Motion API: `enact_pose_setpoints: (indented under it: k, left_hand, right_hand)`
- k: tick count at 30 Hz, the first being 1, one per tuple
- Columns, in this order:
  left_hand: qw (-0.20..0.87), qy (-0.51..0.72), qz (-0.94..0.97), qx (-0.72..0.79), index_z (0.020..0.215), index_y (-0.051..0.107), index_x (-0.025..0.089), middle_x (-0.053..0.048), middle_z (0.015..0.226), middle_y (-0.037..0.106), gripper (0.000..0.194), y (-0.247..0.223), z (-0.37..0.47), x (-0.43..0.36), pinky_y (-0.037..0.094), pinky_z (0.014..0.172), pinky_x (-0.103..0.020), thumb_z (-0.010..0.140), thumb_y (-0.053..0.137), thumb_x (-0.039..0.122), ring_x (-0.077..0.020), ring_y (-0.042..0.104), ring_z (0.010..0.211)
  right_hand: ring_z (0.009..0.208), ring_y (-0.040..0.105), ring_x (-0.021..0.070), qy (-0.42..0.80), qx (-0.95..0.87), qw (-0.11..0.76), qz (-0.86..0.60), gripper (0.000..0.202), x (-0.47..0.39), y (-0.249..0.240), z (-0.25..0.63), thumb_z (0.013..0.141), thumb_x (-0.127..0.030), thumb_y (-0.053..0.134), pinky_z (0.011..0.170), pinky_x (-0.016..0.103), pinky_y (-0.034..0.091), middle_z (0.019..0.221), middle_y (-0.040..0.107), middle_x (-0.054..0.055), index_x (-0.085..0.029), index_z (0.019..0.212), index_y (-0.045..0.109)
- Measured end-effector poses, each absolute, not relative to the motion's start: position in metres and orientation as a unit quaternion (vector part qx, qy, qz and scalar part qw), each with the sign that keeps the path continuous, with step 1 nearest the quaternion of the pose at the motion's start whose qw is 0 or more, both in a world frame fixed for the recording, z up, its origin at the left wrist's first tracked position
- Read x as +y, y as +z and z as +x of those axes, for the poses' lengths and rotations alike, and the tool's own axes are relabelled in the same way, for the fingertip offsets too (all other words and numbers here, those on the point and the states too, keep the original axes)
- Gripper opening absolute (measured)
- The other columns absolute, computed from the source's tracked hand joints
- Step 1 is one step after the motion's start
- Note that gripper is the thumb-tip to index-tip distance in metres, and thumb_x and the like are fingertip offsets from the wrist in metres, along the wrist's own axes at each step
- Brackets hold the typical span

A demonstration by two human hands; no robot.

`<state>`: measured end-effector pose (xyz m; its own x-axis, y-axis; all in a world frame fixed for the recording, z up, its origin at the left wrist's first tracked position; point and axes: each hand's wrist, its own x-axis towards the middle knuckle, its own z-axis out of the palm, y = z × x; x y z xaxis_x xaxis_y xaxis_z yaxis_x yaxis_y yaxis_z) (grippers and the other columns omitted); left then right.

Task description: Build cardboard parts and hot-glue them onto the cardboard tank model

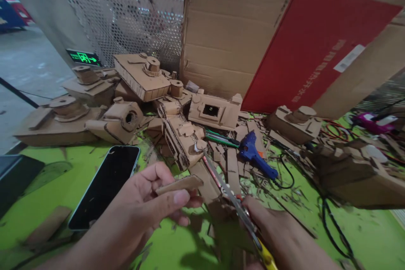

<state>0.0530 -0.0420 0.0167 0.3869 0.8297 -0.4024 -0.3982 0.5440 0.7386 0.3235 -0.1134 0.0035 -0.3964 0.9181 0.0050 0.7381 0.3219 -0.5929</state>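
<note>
My left hand point(158, 202) pinches a small flat strip of cardboard point(182, 184) between thumb and fingers, above the green table. In my right hand point(275, 228) is a pair of scissors point(236, 204) with long metal blades and a yellow handle part. The blades point up and away, to the right of the strip and apart from it. Part of the right hand's grip is hidden. Just beyond the blade tips lies a cardboard model part point(180, 135) with layered corrugated sides. A black-screened phone point(106, 185) rests left of my left hand.
Several cardboard models with round turrets point(65, 112) are piled at the back left. A blue glue gun point(256, 156) and a green utility knife point(221, 137) lie among scraps. Further cardboard models point(295, 124) stand right, near a black cable point(335, 228). Large cardboard point(228, 29) stands behind.
</note>
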Motion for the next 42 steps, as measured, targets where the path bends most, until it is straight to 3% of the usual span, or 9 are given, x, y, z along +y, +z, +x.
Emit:
enact_pose_setpoints:
  k: [8,17,21,29,36,42]
  left_hand:
    - [0.781,0.372,0.283,0.414,0.077,0.067,0.019,-0.003,0.08,0.089,0.039,0.0186,0.0548,-0.0505,0.063,0.051,-0.015,0.071,0.104,0.029,-0.0219,0.087,0.077]
    - [0.779,0.375,0.291,0.41,0.076,0.062,0.02,-0.001,0.078,0.088,0.043,0.0197,0.057,-0.0504,0.064,0.051,-0.016,0.073,0.103,0.031,-0.0231,0.088,0.078]
    - [0.781,0.36,0.307,0.407,0.08,0.063,0.02,-0.003,0.085,0.089,0.036,0.0157,0.0569,-0.051,0.065,0.054,-0.016,0.081,0.098,0.026,-0.0226,0.088,0.08]
    - [0.778,0.358,0.31,0.413,0.078,0.058,0.02,-0.005,0.086,0.09,0.043,0.0216,0.0576,-0.0497,0.065,0.052,-0.017,0.077,0.101,0.027,-0.0232,0.088,0.078]
    - [0.78,0.366,0.287,0.419,0.077,0.058,0.021,-0.003,0.084,0.09,0.045,0.025,0.0588,-0.0499,0.065,0.054,-0.016,0.075,0.102,0.027,-0.0211,0.088,0.077]
    - [0.782,0.36,0.29,0.419,0.08,0.057,0.021,-0.005,0.09,0.091,0.045,0.0234,0.0559,-0.0508,0.064,0.054,-0.016,0.077,0.101,0.024,-0.0217,0.088,0.078]
  right_hand:
    - [0.059,0.068,0.0253,0.283,-0.789,0.141,-0.528,0.057,-0.1153,-0.0101,0.3237,0.097,-0.073,0.057,0.054,0.033,0.052,0.077,0.076,0.008,-0.021,0.12,0.067]
    - [0.06,0.07,0.0249,0.295,-0.787,0.136,-0.524,0.052,-0.1134,-0.0086,0.3239,0.093,-0.066,0.066,0.055,0.032,0.052,0.08,0.08,0.009,-0.021,0.119,0.067]
    - [0.057,0.064,0.0221,0.338,-0.772,0.14,-0.52,0.053,-0.1116,-0.0073,0.32,0.096,-0.068,0.062,0.052,0.031,0.049,0.076,0.076,0.006,-0.021,0.119,0.066]
    - [0.056,0.057,0.0209,0.374,-0.757,0.124,-0.522,0.057,-0.1091,-0.0085,0.3188,0.095,-0.078,0.055,0.052,0.032,0.047,0.074,0.071,0.007,-0.021,0.102,0.064]
    - [0.056,0.057,0.0197,0.351,-0.77,0.134,-0.516,0.048,-0.1074,-0.0082,0.316,0.098,-0.069,0.056,0.052,0.031,0.049,0.075,0.072,0.007,-0.021,0.103,0.064]
    - [0.059,0.067,0.0236,0.323,-0.776,0.13,-0.526,0.046,-0.1112,-0.0039,0.3179,0.096,-0.062,0.059,0.055,0.033,0.053,0.078,0.077,0.008,-0.02,0.111,0.066]
